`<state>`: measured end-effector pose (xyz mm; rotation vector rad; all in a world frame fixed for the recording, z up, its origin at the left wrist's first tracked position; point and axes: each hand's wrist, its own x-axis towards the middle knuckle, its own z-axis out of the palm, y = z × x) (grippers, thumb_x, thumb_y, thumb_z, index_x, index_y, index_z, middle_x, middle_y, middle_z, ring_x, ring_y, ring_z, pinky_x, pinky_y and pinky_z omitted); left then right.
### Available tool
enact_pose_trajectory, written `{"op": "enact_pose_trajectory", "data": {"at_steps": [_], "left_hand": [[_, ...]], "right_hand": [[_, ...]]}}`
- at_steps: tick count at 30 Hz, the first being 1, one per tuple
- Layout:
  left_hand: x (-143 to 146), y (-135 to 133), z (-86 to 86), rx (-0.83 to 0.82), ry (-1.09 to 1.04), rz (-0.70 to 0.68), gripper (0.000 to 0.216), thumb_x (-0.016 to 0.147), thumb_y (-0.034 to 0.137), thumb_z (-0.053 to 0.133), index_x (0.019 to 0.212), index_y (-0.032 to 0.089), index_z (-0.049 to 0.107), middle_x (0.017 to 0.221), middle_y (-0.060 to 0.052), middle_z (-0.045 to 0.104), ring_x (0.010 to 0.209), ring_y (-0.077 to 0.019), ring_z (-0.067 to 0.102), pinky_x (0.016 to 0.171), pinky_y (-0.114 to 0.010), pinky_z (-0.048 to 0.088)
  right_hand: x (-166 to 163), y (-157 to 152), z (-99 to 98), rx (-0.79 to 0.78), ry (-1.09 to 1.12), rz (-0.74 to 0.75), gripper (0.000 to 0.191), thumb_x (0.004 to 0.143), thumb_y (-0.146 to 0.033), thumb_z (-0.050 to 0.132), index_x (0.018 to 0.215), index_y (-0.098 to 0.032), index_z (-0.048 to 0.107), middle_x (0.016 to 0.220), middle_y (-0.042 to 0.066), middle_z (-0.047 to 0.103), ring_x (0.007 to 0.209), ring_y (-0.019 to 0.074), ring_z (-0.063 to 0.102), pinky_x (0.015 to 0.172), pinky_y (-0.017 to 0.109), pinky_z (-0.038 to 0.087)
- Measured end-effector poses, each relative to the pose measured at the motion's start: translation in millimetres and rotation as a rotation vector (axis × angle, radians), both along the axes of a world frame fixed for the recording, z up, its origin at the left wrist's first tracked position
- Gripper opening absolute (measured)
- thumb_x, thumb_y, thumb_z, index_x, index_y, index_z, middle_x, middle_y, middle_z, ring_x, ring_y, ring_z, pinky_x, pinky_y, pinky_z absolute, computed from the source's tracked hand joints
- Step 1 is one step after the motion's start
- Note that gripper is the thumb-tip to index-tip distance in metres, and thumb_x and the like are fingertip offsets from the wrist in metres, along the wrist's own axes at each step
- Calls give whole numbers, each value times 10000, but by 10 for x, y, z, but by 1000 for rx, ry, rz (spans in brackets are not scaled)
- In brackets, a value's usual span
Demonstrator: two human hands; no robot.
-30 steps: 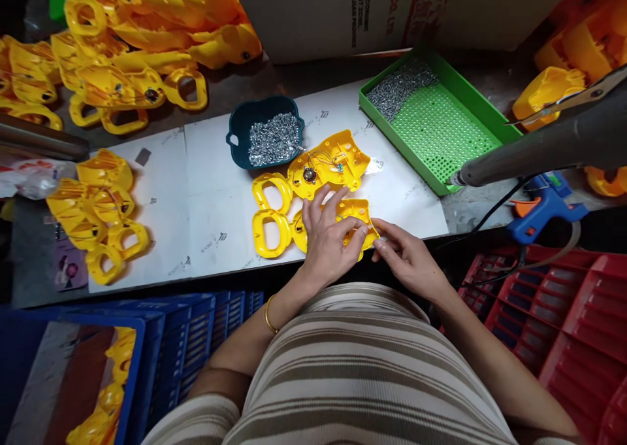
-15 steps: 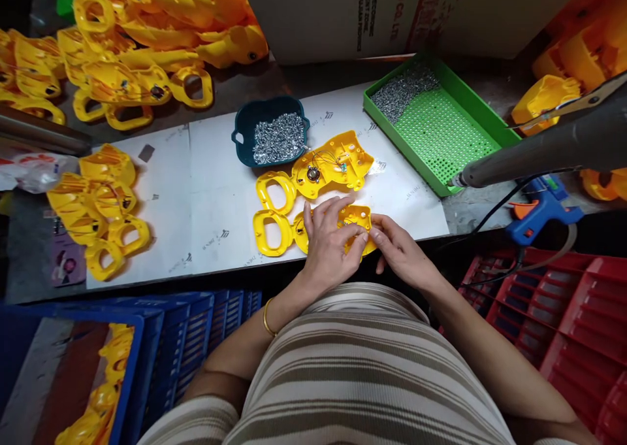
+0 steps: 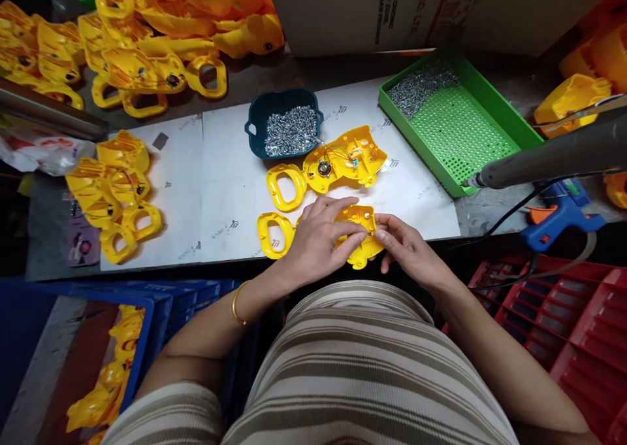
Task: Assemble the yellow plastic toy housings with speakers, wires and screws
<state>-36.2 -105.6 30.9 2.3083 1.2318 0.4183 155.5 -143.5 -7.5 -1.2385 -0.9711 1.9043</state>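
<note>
A yellow plastic toy shell half (image 3: 363,252) with a ring handle lies hollow side up at the table's front edge. My left hand (image 3: 318,239) rests across its middle, thumb and index finger pinched together inside the hollow; whatever sits between them is too small to make out. My right hand (image 3: 406,246) grips the shell's right end, thumb on the rim and fingers curled beneath. Just behind lies a second yellow shell half (image 3: 362,154), holding a round dark part, thin wires and a small circuit board.
A dark teal basket (image 3: 257,141) of small screws stands behind the shells. To the right are a green perforated tray (image 3: 477,131) with more screws, a grey metal arm (image 3: 539,157) and a blue glue gun (image 3: 558,219). Yellow shells (image 3: 117,183) pile up left; crates stand below.
The view has shifted slightly, so the table things sit further right. The front shell's right end has tilted down a little, and both hands stay on it.
</note>
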Motion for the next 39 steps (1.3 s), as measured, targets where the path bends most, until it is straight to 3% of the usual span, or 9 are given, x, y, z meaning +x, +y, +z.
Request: {"op": "enact_pose_trajectory", "data": {"at_steps": [5,11,19,25,30,35,39], "left_hand": [[-65,183,153,-90,-130,-49,220,888,341,610,1061,217,666,1123,-52,710,1031,-202,648,914,-359,491],[-83,329,108,-150,-110,-256,383,865,391,667,1214,244,610,1230,-47,674,1139,-208,618,959,-343,468],[-79,383,-13,-134,-149,-355,320,896,517,579,973,229,698,970,-35,734,918,-172,666,812,-285,491],[-37,431,-111,-167,-106,-364,339,891,509,591,979,202,703,927,-49,732,853,-174,672,749,-271,491],[-173,555,74,-432,-126,-328,511,890,492,596,1324,226,548,1294,-80,630,997,-183,658,819,-258,498],[-295,517,180,-567,65,-280,627,899,540,537,1422,207,439,1020,-51,708,804,-177,656,714,-248,471],[-298,476,160,-607,66,-267,612,914,502,511,1435,197,413,1043,-51,690,836,-171,640,724,-238,455]], "right_hand": [[24,93,142,14,-20,83,512,839,-547,589,1196,-195,484,880,20,590,619,96,584,395,170,499],[16,160,191,62,-68,147,477,855,-529,576,1184,-190,509,843,-2,549,553,71,539,380,164,485],[71,175,218,50,23,247,391,858,-511,590,1085,-199,522,875,-10,552,536,49,549,455,179,533],[110,229,117,-15,61,281,368,856,-484,612,1072,-188,579,961,18,568,659,65,589,524,177,571],[221,330,120,-90,37,323,438,856,-480,616,1179,-185,583,1003,45,596,705,84,608,521,171,577],[228,364,105,-168,55,325,471,833,-490,650,1182,-179,593,924,33,620,654,82,625,484,157,568],[208,386,58,-248,114,321,509,784,-514,699,1148,-167,618,844,18,637,604,81,630,459,153,564]]}}
